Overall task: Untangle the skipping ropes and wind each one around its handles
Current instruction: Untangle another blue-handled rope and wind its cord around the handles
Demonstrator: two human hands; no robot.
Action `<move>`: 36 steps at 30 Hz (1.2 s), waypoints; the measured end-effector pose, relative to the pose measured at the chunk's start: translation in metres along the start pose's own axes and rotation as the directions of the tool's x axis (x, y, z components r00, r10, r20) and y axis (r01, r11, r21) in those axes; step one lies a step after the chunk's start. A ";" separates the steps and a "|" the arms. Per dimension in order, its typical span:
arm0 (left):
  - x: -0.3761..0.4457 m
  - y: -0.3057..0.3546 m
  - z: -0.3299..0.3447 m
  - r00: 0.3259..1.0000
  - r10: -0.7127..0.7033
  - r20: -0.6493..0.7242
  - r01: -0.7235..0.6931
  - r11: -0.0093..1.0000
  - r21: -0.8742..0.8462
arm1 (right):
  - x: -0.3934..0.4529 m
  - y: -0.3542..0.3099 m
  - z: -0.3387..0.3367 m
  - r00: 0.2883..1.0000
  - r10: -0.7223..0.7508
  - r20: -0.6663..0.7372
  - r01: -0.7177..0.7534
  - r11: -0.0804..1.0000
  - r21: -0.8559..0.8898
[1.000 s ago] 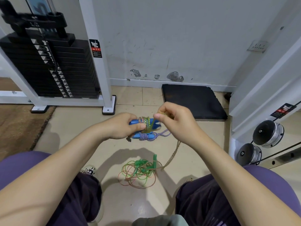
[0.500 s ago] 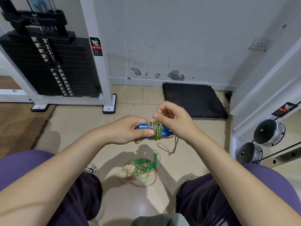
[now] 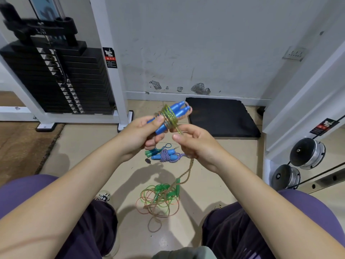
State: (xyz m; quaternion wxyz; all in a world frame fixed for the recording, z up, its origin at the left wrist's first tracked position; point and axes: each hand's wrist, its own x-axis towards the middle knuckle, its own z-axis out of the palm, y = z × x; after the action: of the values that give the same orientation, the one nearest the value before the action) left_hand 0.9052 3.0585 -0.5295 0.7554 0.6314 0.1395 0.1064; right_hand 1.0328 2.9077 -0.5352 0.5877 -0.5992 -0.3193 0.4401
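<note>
My left hand grips a pair of blue handles held side by side and tilted up to the right. A yellow-green braided rope is wound around their middle in several turns. My right hand pinches the free run of that rope just below the coil; the rope hangs from it to the floor. On the floor lie a wound blue-handled rope with a purple-white cord and a loose tangle of a thin green and orange rope with green handles.
A black weight stack in a white frame stands at the left. A black foam mat lies by the wall. Dumbbells sit on a rack at the right. My knees frame the tiled floor.
The handles have risen and tilted up to the right. My right hand has come from above the coil to below it, drawing the rope down. The purple-white rope on the floor shows again.
</note>
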 end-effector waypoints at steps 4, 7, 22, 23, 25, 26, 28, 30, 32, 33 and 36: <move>0.003 -0.001 0.003 0.997 -0.032 -0.067 0.024 0.994 -0.108 | 0.004 0.008 0.004 0.994 -0.037 -0.100 0.017 0.981 -0.194; 0.005 -0.005 0.007 0.990 -0.052 -0.134 0.040 0.995 -0.092 | 0.006 0.014 0.003 0.993 -0.002 -0.122 -0.027 0.971 -0.236; 0.018 -0.013 -0.018 0.943 -0.015 -0.332 0.249 0.692 0.677 | -0.006 -0.007 0.012 0.931 -0.363 -0.036 0.211 0.617 -0.758; 0.015 -0.015 -0.013 0.968 -0.089 -0.233 0.229 0.689 0.688 | -0.004 -0.010 0.005 0.915 -0.400 -0.055 0.219 0.607 -0.764; 0.009 -0.014 -0.002 0.977 -0.210 -0.025 0.171 0.711 0.682 | -0.002 -0.013 -0.007 0.901 -0.424 -0.095 0.203 0.605 -0.770; 0.007 -0.011 0.002 0.966 -0.254 0.055 0.151 0.723 0.674 | -0.001 -0.014 -0.011 0.899 -0.423 -0.114 0.190 0.612 -0.768; 0.003 -0.002 0.007 0.938 -0.305 0.165 0.128 0.746 0.654 | 0.002 -0.012 -0.016 0.905 -0.403 -0.136 0.157 0.614 -0.773; 0.001 0.006 0.010 0.925 -0.310 0.219 0.092 0.744 0.662 | 0.003 -0.010 -0.016 0.921 -0.363 -0.140 0.129 0.625 -0.770; -0.002 0.011 0.010 0.929 -0.280 0.241 0.044 0.730 0.682 | 0.003 -0.007 -0.013 0.936 -0.319 -0.147 0.122 0.688 -0.715; -0.003 0.013 0.010 0.933 -0.259 0.250 0.019 0.729 0.684 | 0.002 -0.006 -0.011 0.943 -0.295 -0.155 0.115 0.725 -0.680; -0.006 0.015 0.008 0.934 -0.218 0.284 -0.034 0.736 0.676 | 0.000 -0.005 -0.007 0.978 -0.163 -0.131 0.060 0.819 -0.571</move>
State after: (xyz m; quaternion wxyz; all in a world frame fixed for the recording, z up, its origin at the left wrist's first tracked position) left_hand 0.9023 3.0518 -0.5130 0.4938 0.8612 0.0656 -0.1013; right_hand 1.0394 2.9051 -0.5304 0.4351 -0.7621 -0.4170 0.2367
